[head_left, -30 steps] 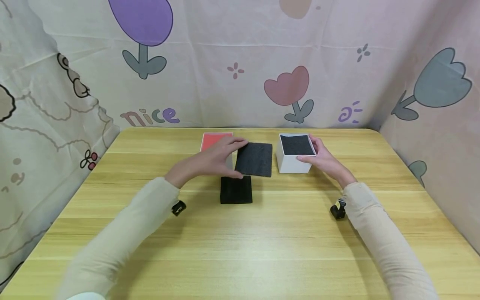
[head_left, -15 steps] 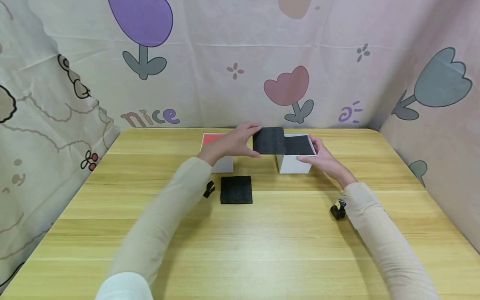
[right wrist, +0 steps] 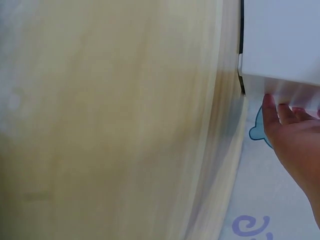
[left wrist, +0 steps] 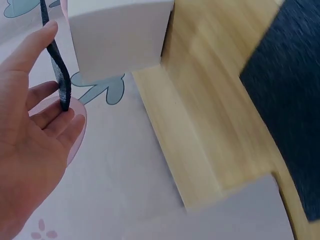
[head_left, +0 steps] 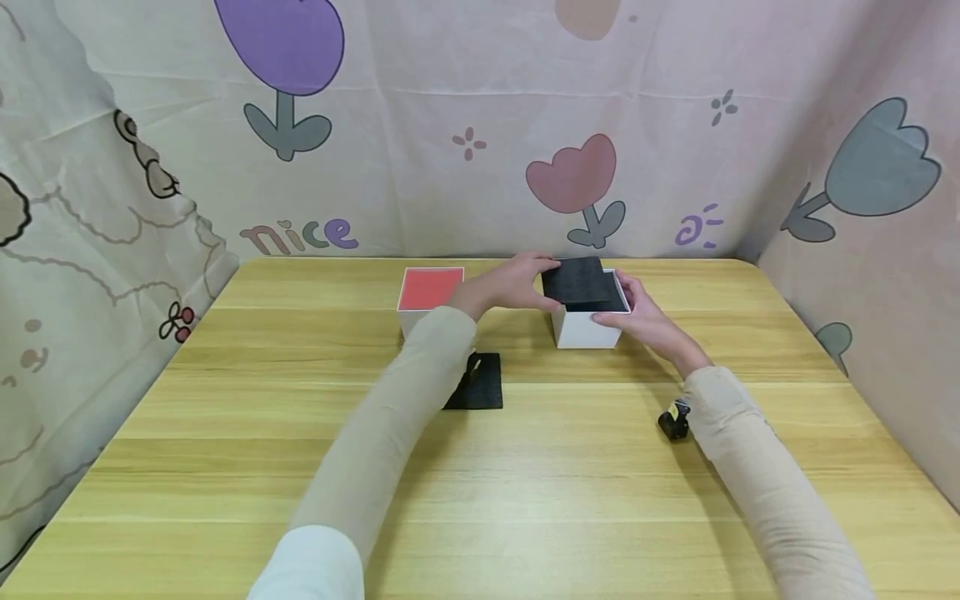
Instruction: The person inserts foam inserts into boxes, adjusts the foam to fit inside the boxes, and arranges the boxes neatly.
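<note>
My left hand (head_left: pixel 510 284) pinches a thin black felt square (head_left: pixel 574 280) by its left edge, thumb in front and fingers behind. In the left wrist view that felt square (left wrist: pixel 63 82) appears edge-on and slightly bent. It hangs tilted over the open top of a white box (head_left: pixel 587 332), overlapping its left side. More black felt (head_left: pixel 617 293) fills the box's top; how deep it goes is hidden. At the box's right side, my right hand (head_left: pixel 651 323) grips it, thumb on the front. The right wrist view has the fingertips (right wrist: pixel 269 102) touching the box wall.
A second white box (head_left: pixel 410 320) with a red top (head_left: pixel 430 289) stands to the left, partly behind my left forearm. Another black felt square (head_left: pixel 489 385) lies flat on the wooden table (head_left: pixel 555 492). A printed cloth (head_left: pixel 420 167) hangs behind the table.
My left hand has carried the felt square rightward and up from between the boxes to above the right-hand box. The right hand and both boxes stay in place.
</note>
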Demonstrator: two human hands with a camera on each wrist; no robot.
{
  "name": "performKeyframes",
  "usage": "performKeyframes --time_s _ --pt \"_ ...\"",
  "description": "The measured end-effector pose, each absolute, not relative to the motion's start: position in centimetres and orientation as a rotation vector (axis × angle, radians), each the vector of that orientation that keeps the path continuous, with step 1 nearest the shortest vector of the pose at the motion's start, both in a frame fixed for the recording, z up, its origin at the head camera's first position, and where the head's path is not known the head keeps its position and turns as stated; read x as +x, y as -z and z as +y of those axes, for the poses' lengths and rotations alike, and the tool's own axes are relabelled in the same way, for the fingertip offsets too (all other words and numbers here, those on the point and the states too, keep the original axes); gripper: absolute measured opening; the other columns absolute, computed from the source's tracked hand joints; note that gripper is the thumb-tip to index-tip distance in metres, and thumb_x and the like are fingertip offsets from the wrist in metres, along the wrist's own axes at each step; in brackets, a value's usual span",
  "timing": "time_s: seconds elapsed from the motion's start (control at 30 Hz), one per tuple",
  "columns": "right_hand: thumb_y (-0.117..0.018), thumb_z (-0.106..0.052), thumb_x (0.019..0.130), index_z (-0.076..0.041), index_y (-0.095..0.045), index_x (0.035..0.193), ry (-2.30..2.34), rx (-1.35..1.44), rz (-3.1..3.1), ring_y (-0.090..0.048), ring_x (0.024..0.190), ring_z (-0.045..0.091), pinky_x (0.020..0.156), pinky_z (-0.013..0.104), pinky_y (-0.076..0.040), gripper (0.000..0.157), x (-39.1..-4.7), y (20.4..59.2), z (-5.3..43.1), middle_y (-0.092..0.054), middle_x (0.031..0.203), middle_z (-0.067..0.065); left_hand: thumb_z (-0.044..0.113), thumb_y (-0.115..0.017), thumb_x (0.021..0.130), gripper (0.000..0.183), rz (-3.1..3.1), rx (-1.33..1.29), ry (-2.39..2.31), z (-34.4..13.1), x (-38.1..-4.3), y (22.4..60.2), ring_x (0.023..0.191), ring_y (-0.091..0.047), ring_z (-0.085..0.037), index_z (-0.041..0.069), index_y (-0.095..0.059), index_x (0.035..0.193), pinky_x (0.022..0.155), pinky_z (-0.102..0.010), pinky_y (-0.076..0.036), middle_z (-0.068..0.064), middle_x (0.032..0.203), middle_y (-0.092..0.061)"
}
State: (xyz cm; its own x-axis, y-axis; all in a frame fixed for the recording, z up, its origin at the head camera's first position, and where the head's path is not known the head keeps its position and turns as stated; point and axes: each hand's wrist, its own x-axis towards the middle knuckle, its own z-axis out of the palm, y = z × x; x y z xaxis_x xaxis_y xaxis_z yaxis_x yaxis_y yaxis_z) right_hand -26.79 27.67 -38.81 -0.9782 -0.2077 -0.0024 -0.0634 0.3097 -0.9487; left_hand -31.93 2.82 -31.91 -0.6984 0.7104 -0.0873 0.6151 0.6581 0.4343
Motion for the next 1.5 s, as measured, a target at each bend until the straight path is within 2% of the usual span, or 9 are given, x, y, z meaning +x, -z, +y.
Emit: performKeyframes --time_s 0.27,0.47,0.7,1.07,1.3,1.5 --pt "-0.066 -0.007 0.089 -0.003 -0.001 0.153 1.741 -0.269 2.436 -0.021 0.140 0.031 0.112 0.046 -0.021 0.091 -26.7 38.7 27.8 -0.018 0.154 0.021 0.045 -0.068 0.087 0.080 2.618 1.057 -0.556 4.7 -31.7 32.2 0.139 -0.029 -0.024 0.009 -0.035 0.150 0.112 -0.034 -0.027 -0.012 0.153 -0.031" --pt "-0.067 -0.009 0.089 -0.003 0.000 0.153 1.713 -0.249 2.445 -0.021 0.139 0.033 0.112 0.047 -0.022 0.093 -26.7 38.8 27.8 -0.016 0.154 0.023 0.044 -0.069 0.087 0.079 2.633 1.078 -0.535 5.6 -31.9 32.6 0.138 -0.031 -0.024 0.006 -0.038 0.148 0.111 -0.033 -0.027 -0.012 0.152 -0.034" --pt "-0.067 -0.010 0.089 -0.005 -0.005 0.153 1.711 -0.211 2.428 -0.023 0.135 0.035 0.110 0.048 -0.023 0.089 -26.8 38.8 27.7 -0.017 0.152 0.024 0.044 -0.069 0.087 0.079 2.623 1.102 -0.538 6.0 -32.1 33.0 0.136 -0.034 -0.024 0.003 -0.039 0.147 0.111 -0.031 -0.028 -0.012 0.150 -0.038" --pt "-0.067 -0.010 0.089 -0.003 -0.004 0.153 1.706 -0.244 2.451 -0.022 0.137 0.035 0.111 0.049 -0.021 0.090 -26.8 38.8 27.8 -0.017 0.153 0.024 0.046 -0.060 0.093 0.074 2.583 1.114 -0.448 5.3 -32.4 33.2 0.144 -0.019 -0.024 0.011 -0.032 0.151 0.115 -0.034 -0.016 -0.010 0.157 -0.025" --pt "-0.068 -0.011 0.089 -0.001 0.000 0.153 1.696 -0.245 2.475 -0.020 0.140 0.034 0.113 0.047 -0.020 0.094 -26.8 38.9 27.9 -0.017 0.154 0.026 0.049 -0.052 0.095 0.072 2.533 1.050 -0.516 5.0 -32.3 33.6 0.145 -0.011 -0.027 0.015 -0.027 0.154 0.116 -0.043 -0.013 -0.006 0.160 -0.015" --pt "-0.068 -0.011 0.089 0.000 0.001 0.153 1.703 -0.249 2.478 -0.018 0.141 0.034 0.114 0.047 -0.017 0.094 -26.8 38.8 27.8 -0.015 0.155 0.026 0.049 -0.048 0.097 0.068 2.545 0.995 -0.635 5.0 -32.2 34.4 0.145 -0.010 -0.027 0.016 -0.030 0.153 0.115 -0.043 -0.014 -0.002 0.160 -0.014"
